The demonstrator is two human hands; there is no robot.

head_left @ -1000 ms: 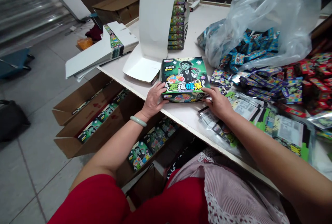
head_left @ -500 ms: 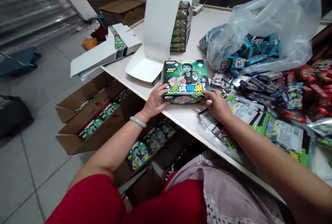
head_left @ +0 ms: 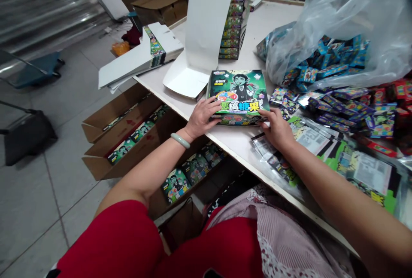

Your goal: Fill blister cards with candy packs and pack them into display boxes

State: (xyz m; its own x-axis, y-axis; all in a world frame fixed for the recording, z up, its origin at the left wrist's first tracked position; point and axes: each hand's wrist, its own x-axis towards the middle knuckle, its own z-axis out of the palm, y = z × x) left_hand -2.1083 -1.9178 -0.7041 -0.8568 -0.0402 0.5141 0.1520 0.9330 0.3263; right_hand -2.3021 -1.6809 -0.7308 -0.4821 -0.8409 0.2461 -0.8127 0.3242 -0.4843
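Between the hands (head_left: 238, 117), a green printed box (head_left: 238, 87) carries the large Chinese characters (head_left: 245, 107) 恶搞糖果 across its lower face. The smaller print (head_left: 222, 72) along its top edge is too small to read.

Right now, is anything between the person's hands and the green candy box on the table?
Nothing visible: the left hand and right hand both touch the green candy box directly. Printed foil packets lie beside the right hand, not between it and the box.
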